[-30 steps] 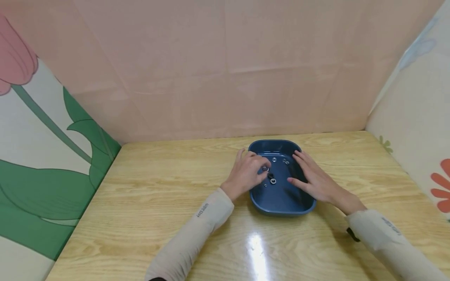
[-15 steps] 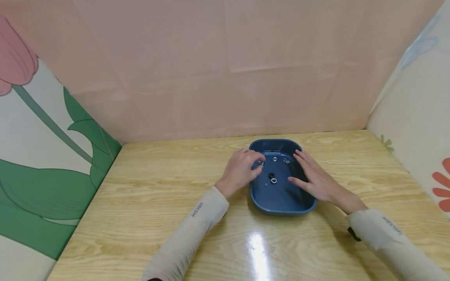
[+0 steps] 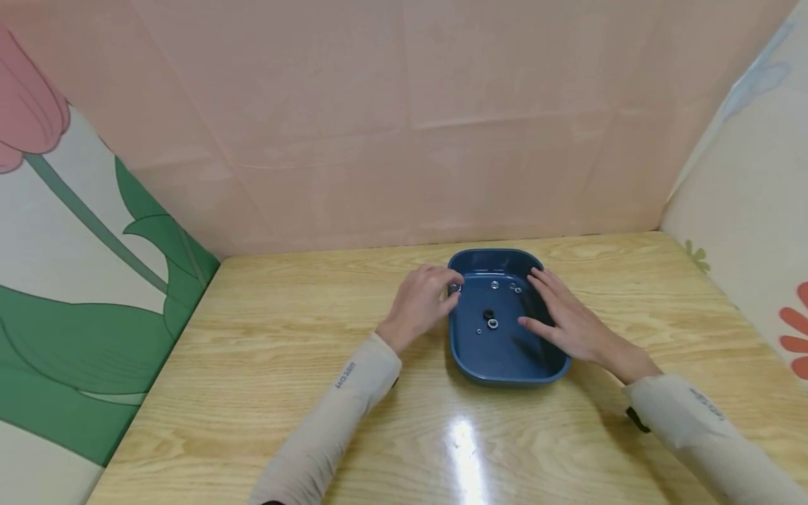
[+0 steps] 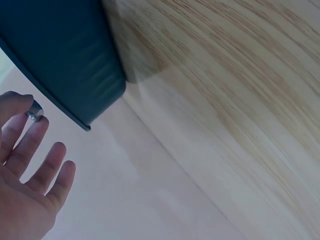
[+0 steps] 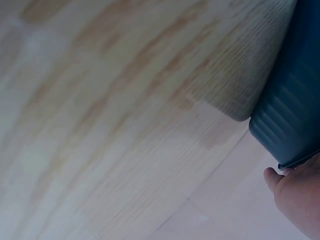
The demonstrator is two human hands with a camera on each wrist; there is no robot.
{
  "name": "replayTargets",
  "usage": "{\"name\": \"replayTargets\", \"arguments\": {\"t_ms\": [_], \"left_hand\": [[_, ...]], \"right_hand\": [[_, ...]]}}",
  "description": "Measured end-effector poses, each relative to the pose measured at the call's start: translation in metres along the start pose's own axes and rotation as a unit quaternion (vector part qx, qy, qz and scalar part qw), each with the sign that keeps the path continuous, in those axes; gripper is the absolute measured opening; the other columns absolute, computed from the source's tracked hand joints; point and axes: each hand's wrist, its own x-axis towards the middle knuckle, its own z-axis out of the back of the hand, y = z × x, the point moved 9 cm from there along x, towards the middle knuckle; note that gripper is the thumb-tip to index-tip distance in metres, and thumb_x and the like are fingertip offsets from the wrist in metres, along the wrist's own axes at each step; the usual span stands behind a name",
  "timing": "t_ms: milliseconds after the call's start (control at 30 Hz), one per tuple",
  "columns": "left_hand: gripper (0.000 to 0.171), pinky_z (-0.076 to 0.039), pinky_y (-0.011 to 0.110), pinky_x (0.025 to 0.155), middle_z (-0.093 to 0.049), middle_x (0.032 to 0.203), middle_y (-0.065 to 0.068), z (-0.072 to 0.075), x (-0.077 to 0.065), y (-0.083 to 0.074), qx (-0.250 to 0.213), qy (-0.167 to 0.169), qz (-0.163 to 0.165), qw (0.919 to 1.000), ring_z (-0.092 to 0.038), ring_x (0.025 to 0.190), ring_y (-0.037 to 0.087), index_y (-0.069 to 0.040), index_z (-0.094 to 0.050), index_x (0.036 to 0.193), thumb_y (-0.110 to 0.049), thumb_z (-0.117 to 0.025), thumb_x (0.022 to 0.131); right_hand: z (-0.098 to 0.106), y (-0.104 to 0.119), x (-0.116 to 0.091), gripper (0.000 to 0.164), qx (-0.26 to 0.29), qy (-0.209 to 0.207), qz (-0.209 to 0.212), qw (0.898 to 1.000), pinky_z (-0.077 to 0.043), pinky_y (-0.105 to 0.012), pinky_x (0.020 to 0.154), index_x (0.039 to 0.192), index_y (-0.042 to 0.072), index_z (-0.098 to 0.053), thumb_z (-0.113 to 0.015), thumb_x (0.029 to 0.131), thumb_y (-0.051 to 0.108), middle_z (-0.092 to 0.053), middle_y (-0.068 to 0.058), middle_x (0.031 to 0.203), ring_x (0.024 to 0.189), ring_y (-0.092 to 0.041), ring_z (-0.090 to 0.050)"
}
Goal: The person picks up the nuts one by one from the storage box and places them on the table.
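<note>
My left hand is over the left rim of a dark blue tray. Its thumb and index finger pinch a small silvery metal piece that looks like a nut, while the other fingers spread loosely in the left wrist view. Inside the tray lie several small metal rings or nuts, among them a silvery ring beside a black ring. At the tray's right rim rests my right hand, fingers fairly straight and thumb over the inside. The right wrist view shows only part of this hand at the rim.
The tray stands on a wood-grain table near its back edge. A pinkish backdrop rises behind, with printed panels at the left and right.
My left hand has moved left, from over the inside of the tray to its left rim, carrying the small metal piece. The right hand stays at the right rim.
</note>
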Motion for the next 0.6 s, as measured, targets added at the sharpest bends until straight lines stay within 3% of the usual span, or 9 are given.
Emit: {"name": "replayTargets", "arguments": {"t_ms": [233, 600], "left_hand": [[0.021, -0.05, 0.031, 0.094, -0.073, 0.117, -0.004, 0.004, -0.002, 0.011, 0.005, -0.006, 0.011, 0.9999, -0.061, 0.111, 0.017, -0.016, -0.075, 0.112, -0.02, -0.073, 0.092], [0.015, -0.051, 0.038, 0.092, -0.075, 0.111, -0.002, 0.014, -0.01, 0.029, -0.009, -0.05, 0.004, 0.9987, -0.065, 0.108, 0.021, -0.014, -0.077, 0.104, -0.013, -0.074, 0.089]], "right_hand": [[0.0, -0.001, 0.0, 0.087, 0.0, -0.002, 0.001, 1.0, -0.015, -0.071, 0.113, 0.157, -0.002, -0.017, -0.057, 0.098, 0.049, -0.008, -0.021, 0.166, 0.153, -0.038, 0.002], [-0.002, -0.004, 0.001, 0.087, 0.004, 0.0, 0.0, 1.0, -0.014, -0.071, 0.113, 0.158, -0.001, -0.017, -0.058, 0.098, 0.048, -0.007, -0.02, 0.166, 0.154, -0.037, 0.003]]}}
